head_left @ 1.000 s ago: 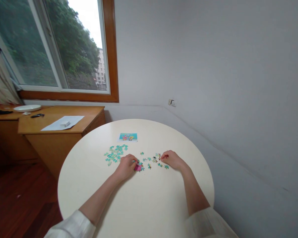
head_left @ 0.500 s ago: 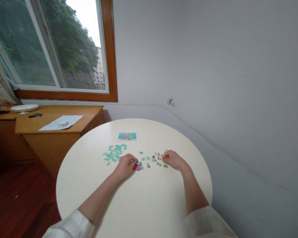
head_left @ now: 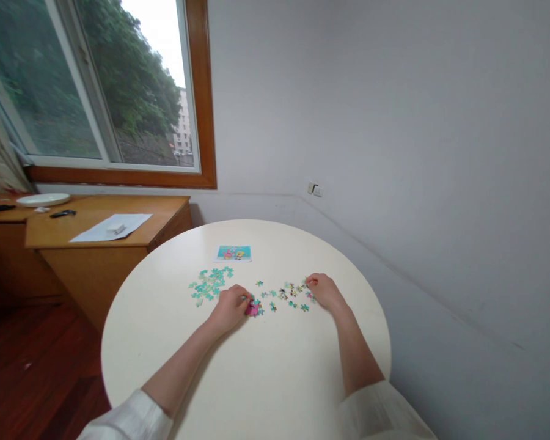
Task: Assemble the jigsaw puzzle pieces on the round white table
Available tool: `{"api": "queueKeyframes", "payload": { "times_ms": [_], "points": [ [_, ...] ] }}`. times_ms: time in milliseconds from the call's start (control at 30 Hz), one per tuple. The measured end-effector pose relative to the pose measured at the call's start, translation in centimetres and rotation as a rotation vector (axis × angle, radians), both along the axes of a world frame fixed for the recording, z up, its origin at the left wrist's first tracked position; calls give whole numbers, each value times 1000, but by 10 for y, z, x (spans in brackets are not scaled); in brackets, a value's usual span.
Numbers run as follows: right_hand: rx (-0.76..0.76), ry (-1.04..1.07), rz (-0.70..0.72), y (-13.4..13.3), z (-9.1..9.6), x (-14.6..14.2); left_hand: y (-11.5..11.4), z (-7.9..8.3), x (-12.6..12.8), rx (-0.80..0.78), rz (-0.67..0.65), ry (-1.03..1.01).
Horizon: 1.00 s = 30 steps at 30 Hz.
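A round cream table [head_left: 256, 379] carries loose jigsaw pieces. My left hand [head_left: 230, 307] rests curled on the table, its fingertips pinched on a small pink and teal cluster of joined pieces [head_left: 253, 307]. My right hand [head_left: 324, 291] lies to the right with fingers bent, touching the scattered pieces [head_left: 289, 293] at their right end; whether it grips one is hidden. A heap of teal pieces [head_left: 209, 283] sits left of my left hand. A small reference picture [head_left: 233, 253] lies farther back.
A wooden desk [head_left: 96, 244] stands at the left under a window, with a sheet of paper [head_left: 111, 227], a white plate [head_left: 43, 199] and small dark items on it. Grey walls close in behind and to the right of the table.
My right hand has shifted a little to the right and back along the scattered pieces. My left hand has stayed on the pink cluster.
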State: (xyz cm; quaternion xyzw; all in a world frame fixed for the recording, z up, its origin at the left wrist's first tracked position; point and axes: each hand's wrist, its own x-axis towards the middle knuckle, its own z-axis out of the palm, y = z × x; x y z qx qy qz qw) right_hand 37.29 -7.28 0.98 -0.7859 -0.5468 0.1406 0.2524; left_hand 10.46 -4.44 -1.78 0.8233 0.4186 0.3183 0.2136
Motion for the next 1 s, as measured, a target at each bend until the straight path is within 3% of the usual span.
{"api": "queueKeyframes", "payload": {
  "times_ms": [233, 400, 1000],
  "points": [
    [59, -50, -53, 1, 2, 2, 0, 1, 0, 0, -8, 2],
    [17, -30, -54, 2, 1, 2, 0, 0, -1, 5, -4, -2],
    [-25, -143, -123, 9, -22, 27, 1, 1, -1, -22, -4, 3]
  ]
}}
